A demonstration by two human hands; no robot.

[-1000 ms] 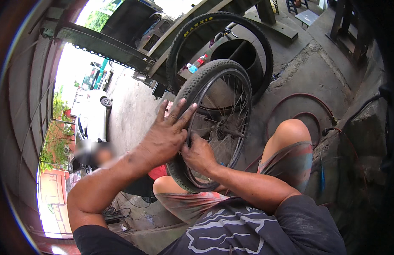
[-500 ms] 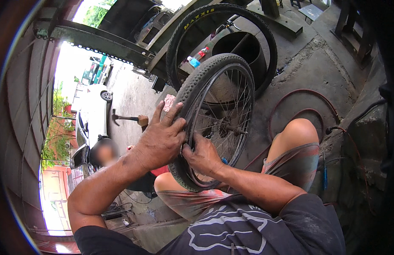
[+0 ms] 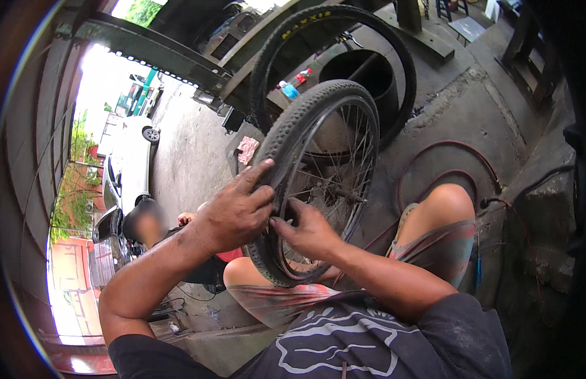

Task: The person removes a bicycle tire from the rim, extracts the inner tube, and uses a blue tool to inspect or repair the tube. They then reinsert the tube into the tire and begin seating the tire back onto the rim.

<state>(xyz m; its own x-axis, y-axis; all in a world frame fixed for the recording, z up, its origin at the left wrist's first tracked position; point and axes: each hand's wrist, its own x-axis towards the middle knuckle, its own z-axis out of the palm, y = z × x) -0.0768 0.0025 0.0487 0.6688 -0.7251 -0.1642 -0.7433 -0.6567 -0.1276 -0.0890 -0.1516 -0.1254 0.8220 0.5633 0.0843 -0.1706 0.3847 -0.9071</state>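
A spoked bicycle wheel stands upright, slightly tilted, between my knees. Its knobbly black tyre sits around the rim, and the tyre's edge looks apart from the rim near my hands. My left hand grips the tyre from its outer side, with the index finger stretched along the tread. On the inner side, my right hand is closed at the rim, thumb and fingers pressing at the tyre's edge. Whether a small tool or tube lies under these fingers is hidden.
Behind the wheel, a larger loose tyre leans around a dark metal drum. A red hose coils on the floor at right. Small bottles and a pink patterned cloth lie beyond. Another person sits at left.
My left fingers have closed down further onto the tyre, and my right hand has shifted slightly. The other person's hand has drawn back from its raised position with the hammer.
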